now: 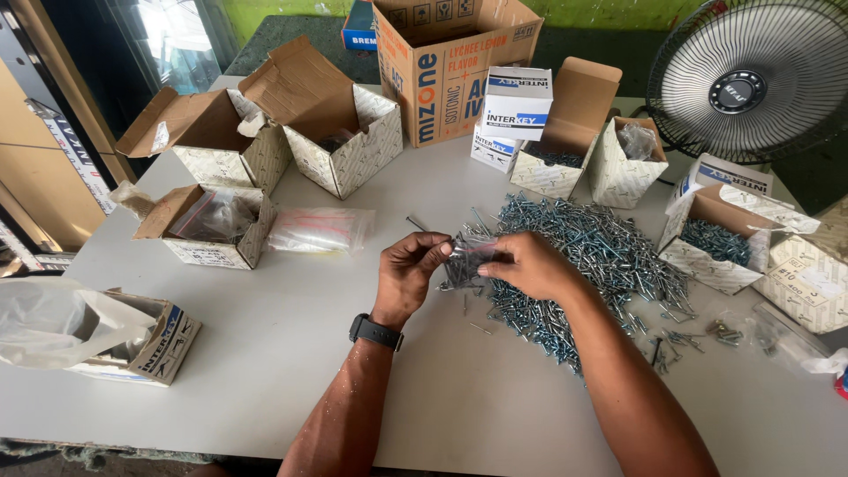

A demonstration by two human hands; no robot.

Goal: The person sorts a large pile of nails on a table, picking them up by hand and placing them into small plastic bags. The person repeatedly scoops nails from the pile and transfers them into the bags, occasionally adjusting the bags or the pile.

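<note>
Clear plastic bag of screws sits pinched between my left hand and right hand, both grips closed on it, mid-worktop beside the loose screw pile. I judge a slack pinch could spill screws.

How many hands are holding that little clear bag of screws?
2. The left hand pinches the clear bag at its left edge; the right hand holds its right side.
</note>
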